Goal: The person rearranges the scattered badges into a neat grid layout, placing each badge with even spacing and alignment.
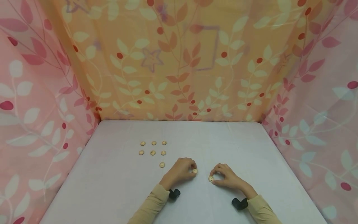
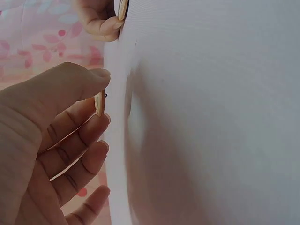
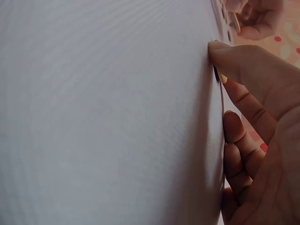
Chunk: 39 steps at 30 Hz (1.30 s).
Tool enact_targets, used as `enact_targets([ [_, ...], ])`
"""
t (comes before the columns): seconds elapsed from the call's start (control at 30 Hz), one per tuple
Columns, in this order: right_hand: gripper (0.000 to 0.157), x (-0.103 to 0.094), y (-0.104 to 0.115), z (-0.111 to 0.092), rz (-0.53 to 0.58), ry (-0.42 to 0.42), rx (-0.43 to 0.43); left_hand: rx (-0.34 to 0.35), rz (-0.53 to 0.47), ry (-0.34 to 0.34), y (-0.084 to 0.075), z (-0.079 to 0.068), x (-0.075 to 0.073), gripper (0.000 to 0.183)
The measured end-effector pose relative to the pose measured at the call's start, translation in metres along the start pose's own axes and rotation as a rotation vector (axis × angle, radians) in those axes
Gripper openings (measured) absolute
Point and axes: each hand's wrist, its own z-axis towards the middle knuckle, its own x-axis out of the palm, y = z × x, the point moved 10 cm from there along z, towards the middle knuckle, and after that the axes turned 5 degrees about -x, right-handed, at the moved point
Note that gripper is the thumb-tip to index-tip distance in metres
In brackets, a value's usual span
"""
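Observation:
My left hand [image 1: 181, 172] pinches a small round wooden disc [image 1: 195, 171] between thumb and fingers. In the left wrist view this disc [image 2: 99, 104] stands on edge, a tiny dark bit sticking out from its face, with a gap between it and the tabletop. To the right, my right hand [image 1: 227, 178] grips a second wooden disc [image 1: 211, 179], a dark mark on its top, by its rim. The right wrist view shows that disc [image 3: 223, 78] close against the table, mostly hidden behind the thumb. The two hands are a short way apart.
Left of my hands, several similar discs lie in two rows, among them a far-row disc [image 1: 153, 143], with a single disc [image 1: 162, 165] nearer me. A white cloth covers the table [image 1: 112, 186]. Leaf-patterned curtains [image 1: 179, 62] enclose its back and sides. Dark straps [image 1: 240, 203] sit at the wrists.

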Motion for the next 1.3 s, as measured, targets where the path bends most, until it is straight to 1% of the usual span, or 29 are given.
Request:
enact_targets([
  [0.27, 0.021, 0.0, 0.001, 0.0, -0.004, 0.002, 0.008, 0.0, 0.015, -0.035, 0.009, -0.011, -0.023, 0.011],
  [0.37, 0.021, 0.0, 0.0, 0.0, 0.003, 0.005, 0.015, 0.004, 0.018, -0.049, 0.015, -0.014, -0.03, 0.015],
  [0.57, 0.021, 0.0, 0.0, 0.0, 0.012, 0.013, 0.016, -0.017, 0.003, -0.084, 0.028, -0.021, -0.042, 0.017],
  [0.9, 0.021, 0.0, 0.001, -0.001, -0.007, 0.011, 0.007, -0.083, -0.018, -0.127, 0.054, -0.035, -0.057, 0.017],
  [1.13, 0.022, 0.001, -0.001, -0.001, -0.002, 0.026, 0.034, -0.085, -0.045, -0.194, 0.068, -0.046, -0.068, 0.015],
  [1.3, 0.021, 0.0, 0.0, -0.001, -0.018, 0.02, 0.017, -0.124, -0.061, -0.211, 0.082, -0.053, -0.075, 0.016],
])
